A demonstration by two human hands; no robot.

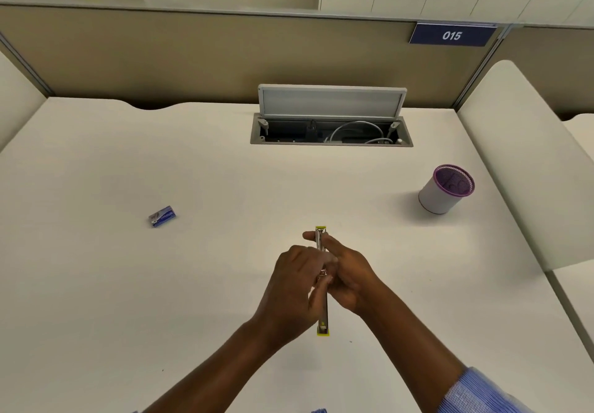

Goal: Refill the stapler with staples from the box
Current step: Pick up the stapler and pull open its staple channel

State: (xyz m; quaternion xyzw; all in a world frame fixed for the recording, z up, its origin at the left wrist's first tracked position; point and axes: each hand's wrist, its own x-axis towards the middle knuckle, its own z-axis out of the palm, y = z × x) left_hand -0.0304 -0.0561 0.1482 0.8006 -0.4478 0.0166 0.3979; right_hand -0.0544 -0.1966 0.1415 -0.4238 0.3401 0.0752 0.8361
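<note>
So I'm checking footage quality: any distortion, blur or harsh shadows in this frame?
Head view: wide-angle bending curves the beige partition; soft, even light, faint shadow beside the white purple-rimmed mesh cup; left hand and right hand slightly soft around the open yellow-tipped metal stapler.

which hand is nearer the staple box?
Left. The left hand is on the stapler, right of the staple box; the right hand holds the stapler's far side, farther away.

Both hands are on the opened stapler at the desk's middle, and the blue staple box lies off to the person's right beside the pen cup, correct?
Not quite. In the head view both hands, left hand and right hand, are on the opened stapler, but the blue staple box lies alone to the left. Only the pen cup stands to the right.
</note>
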